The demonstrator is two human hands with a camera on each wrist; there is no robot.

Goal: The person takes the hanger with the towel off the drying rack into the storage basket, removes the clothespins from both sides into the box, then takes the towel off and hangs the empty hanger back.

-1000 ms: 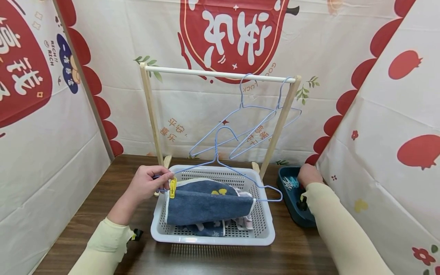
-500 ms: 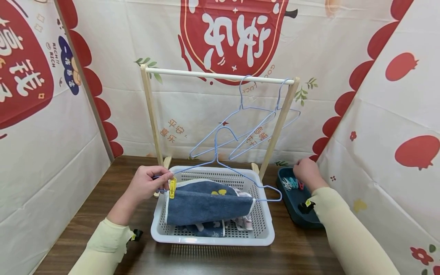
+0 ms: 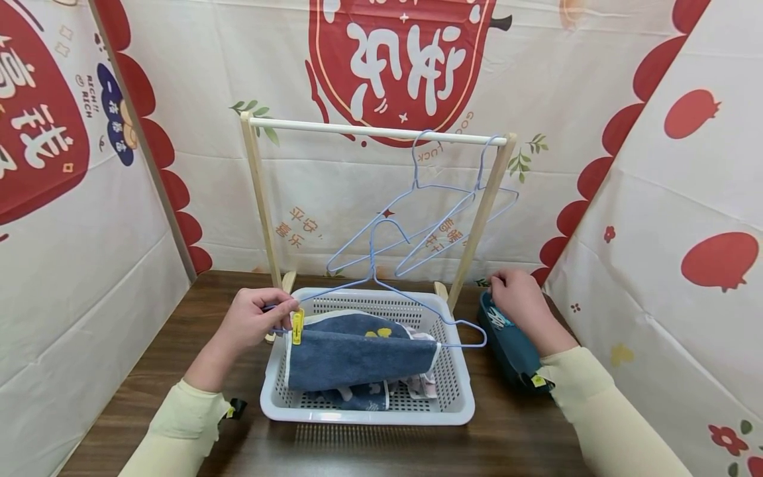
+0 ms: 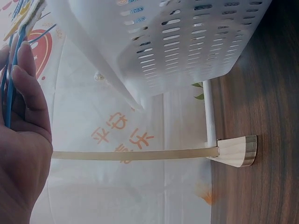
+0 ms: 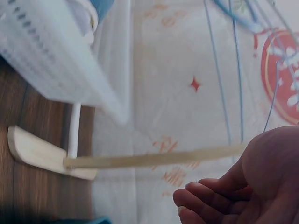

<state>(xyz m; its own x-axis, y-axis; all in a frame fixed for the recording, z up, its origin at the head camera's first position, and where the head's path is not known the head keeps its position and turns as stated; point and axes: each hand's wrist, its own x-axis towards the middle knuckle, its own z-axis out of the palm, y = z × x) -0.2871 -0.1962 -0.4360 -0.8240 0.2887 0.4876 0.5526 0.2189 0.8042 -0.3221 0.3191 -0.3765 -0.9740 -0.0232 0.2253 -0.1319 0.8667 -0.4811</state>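
My left hand (image 3: 256,319) pinches the left end of a blue wire clothes hanger (image 3: 374,271). A dark blue towel (image 3: 363,361) with white edging hangs over its lower bar, and a yellow clothespin (image 3: 298,326) clips the towel's left corner. In the left wrist view, the blue wires (image 4: 14,79) run between thumb and fingers. My right hand (image 3: 520,306) is above the far end of a dark teal tray (image 3: 515,351), where pale clothespins (image 3: 498,318) lie partly covered. Its fingers (image 5: 201,198) are curled in the right wrist view; whether they hold anything is hidden.
Beneath the towel stands a white perforated basket (image 3: 369,416) with more cloth inside. Behind it is a wooden rack with a white rail (image 3: 357,129); two blue hangers (image 3: 411,192) hang at its right end. Printed cloth walls (image 3: 650,265) enclose the table.
My right hand has risen out of the tray and moved left toward the rack. The left hand, hanger and towel have kept their place.
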